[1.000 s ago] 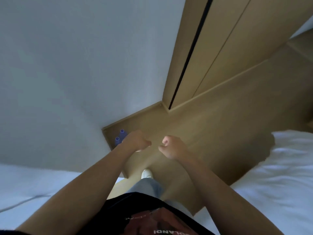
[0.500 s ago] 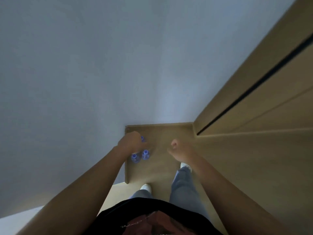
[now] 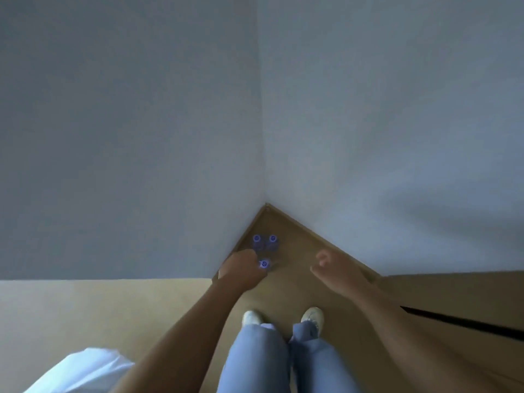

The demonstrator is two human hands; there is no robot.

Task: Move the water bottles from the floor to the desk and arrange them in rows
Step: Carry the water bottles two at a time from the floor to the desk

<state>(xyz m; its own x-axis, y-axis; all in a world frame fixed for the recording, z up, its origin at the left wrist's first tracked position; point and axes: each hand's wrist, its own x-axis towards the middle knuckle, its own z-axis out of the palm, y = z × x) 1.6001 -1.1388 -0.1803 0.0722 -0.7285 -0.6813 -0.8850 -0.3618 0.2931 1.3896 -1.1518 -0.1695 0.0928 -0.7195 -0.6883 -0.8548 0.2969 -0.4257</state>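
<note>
Three water bottles with blue caps stand on the wooden floor (image 3: 286,290) in the corner of the room: two side by side at the back (image 3: 257,239) (image 3: 272,239) and one nearer to me (image 3: 264,264). My left hand (image 3: 243,268) hangs above them with its fingers curled, its knuckles overlapping the near bottle in the view; it holds nothing that I can see. To the right, my right hand (image 3: 330,266) is held out with relaxed, spread fingers and is empty. Any bottle under the left hand is hidden.
Two pale walls meet at the corner (image 3: 265,165). A beige flat surface (image 3: 99,307) lies to the left, with white bedding (image 3: 85,367) at its near end. A wooden cupboard front with a dark gap (image 3: 459,324) runs along the right. My feet (image 3: 283,317) stand just behind the bottles.
The view has swung left onto the corner, bringing three bottles into sight. My right hand has opened from a fist. My left hand stays curled above the bottles.
</note>
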